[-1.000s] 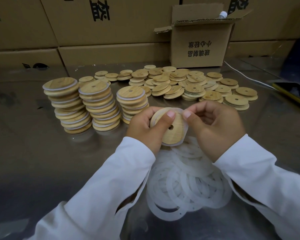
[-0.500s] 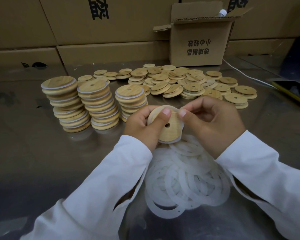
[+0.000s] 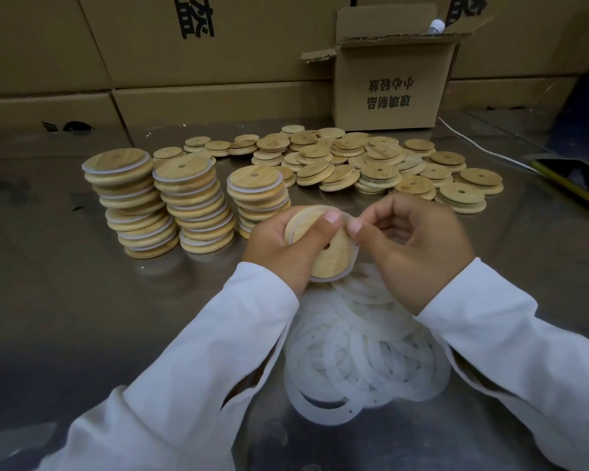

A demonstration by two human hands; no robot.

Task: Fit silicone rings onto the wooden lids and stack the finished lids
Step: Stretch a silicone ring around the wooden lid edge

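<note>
Hands meet above the near pile of loose rings: left hand grips the wooden lid, right hand pinches its silicone ring, finished stacks far left.

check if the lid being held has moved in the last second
No, hardly: the held lid stays just in front and right of the shortest finished stack, as before.
</note>
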